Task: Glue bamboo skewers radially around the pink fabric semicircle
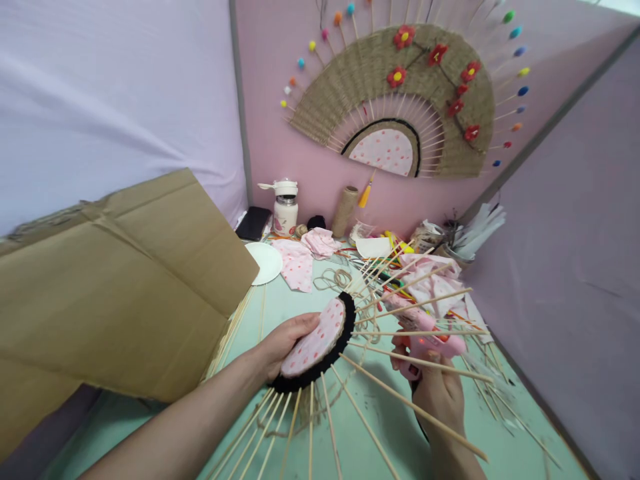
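My left hand point(287, 340) grips a half-round fan base point(317, 340) by its flat side, thumb on top. The base is covered in white cloth with pink dots and has a black fuzzy trim point(350, 313) along its curve. Thin wooden sticks point(400, 397) fan out from that curve toward the right and toward me. Behind the sticks, my right hand point(440, 387) is wrapped round the handle of a pink glue gun point(417, 327), which has a small red light. The sticks partly cover the glue gun and the fingers.
A finished woven fan point(395, 87) with red flowers hangs on the pink wall. Brown cardboard point(120, 287) leans at the left. Behind my hands lie dotted cloth point(295, 263), twine point(336, 279), a white bottle point(286, 213), a phone point(254, 223) and a twine roll point(345, 210).
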`<state>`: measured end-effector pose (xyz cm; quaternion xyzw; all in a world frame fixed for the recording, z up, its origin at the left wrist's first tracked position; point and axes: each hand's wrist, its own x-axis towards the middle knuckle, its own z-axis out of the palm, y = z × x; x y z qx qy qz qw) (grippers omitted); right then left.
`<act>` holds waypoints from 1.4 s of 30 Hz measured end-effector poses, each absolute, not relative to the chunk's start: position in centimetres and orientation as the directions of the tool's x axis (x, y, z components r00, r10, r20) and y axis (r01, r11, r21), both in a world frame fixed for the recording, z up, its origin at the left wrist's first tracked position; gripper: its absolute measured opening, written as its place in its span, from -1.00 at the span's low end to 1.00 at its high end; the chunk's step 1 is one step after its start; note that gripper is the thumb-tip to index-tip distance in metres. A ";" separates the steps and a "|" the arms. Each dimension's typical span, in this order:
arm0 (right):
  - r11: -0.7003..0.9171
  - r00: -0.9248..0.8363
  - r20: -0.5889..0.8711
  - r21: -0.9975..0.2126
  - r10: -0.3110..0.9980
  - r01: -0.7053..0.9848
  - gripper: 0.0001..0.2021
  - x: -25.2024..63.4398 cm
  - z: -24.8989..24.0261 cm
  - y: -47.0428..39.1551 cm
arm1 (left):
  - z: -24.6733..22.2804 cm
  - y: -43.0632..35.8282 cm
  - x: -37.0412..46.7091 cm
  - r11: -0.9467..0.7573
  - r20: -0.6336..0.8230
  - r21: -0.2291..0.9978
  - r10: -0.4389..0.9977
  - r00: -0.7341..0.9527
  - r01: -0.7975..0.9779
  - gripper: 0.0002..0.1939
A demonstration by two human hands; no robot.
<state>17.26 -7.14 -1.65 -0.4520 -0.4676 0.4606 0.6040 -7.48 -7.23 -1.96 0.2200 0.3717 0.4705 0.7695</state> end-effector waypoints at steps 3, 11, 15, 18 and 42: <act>0.177 0.142 0.158 -0.975 0.977 -0.132 -0.61 17.2 -1.7 -7.1 | -1.8 -7.3 -7.5 0.470 -0.377 0.685 0.883 0.281 -0.557 -0.47; 0.215 0.153 0.201 -0.973 0.968 -0.083 -0.62 17.1 -1.7 -7.2 | -1.3 -7.4 -7.4 0.480 -0.402 0.674 0.876 0.266 -0.561 -0.49; 0.220 0.130 0.209 -0.972 0.969 -0.079 -0.63 17.2 -1.8 -7.3 | -1.3 -7.4 -7.3 0.481 -0.403 0.672 0.876 0.266 -0.564 -0.59; 0.200 0.136 0.185 -0.974 0.973 -0.105 -0.64 17.2 -1.9 -7.2 | -1.4 -7.4 -7.3 0.480 -0.407 0.665 0.875 0.262 -0.572 -0.65; 0.191 0.121 0.186 -0.981 0.975 -0.033 -0.68 17.3 -2.0 -7.1 | -1.9 -7.3 -7.3 0.489 -0.402 0.652 0.871 0.283 -0.579 -0.68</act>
